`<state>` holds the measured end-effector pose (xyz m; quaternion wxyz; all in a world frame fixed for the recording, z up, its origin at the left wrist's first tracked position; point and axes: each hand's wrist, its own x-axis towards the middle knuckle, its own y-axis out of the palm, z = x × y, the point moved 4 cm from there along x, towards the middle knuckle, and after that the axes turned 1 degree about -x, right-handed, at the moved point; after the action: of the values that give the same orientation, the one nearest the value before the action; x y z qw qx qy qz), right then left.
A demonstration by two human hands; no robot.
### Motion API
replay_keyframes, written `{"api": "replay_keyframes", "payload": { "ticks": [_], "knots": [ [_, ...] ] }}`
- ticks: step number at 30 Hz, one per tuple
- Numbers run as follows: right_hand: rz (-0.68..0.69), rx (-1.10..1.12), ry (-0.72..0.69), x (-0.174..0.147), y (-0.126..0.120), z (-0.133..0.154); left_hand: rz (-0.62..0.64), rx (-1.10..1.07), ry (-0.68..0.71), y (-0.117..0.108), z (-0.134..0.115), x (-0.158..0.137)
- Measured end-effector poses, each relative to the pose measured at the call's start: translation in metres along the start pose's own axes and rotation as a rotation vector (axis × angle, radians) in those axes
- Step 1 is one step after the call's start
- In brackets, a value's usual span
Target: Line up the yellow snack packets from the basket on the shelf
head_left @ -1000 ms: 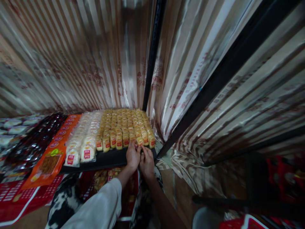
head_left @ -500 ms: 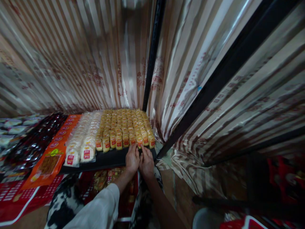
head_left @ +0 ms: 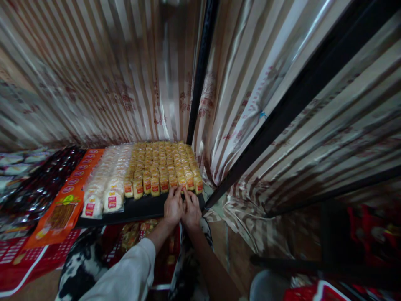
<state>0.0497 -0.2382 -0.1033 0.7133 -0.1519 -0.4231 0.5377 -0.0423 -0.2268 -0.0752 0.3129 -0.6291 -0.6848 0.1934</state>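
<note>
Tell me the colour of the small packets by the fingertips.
The small packets are yellow, with red labels on the front ones; the head view shows it best.

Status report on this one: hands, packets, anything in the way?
Left hand, right hand side by side at front of yellow packets; grip unclear. Packets in rows on black surface. No obstruction visible.

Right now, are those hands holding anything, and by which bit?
The left hand and right hand are at the lower front of one small yellow packet; whether they grip it or only touch it, I can't tell.
</note>
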Motion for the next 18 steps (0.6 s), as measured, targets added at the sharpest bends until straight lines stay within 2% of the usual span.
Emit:
{"api": "replay_keyframes", "payload": {
  "ticks": [9,13,18],
  "knots": [
    [-0.034,0.075,0.033,0.0,-0.005,0.005,-0.034,-0.106,-0.026,-0.009,0.004,-0.014],
    [-0.028,0.115,-0.018,-0.001,-0.008,0.012,0.022,-0.248,-0.009,-0.015,0.009,-0.043],
    [0.126,0.172,-0.217,-0.011,0.0,0.033,0.15,-0.543,-0.201,-0.014,0.031,-0.096]
  ]
}}
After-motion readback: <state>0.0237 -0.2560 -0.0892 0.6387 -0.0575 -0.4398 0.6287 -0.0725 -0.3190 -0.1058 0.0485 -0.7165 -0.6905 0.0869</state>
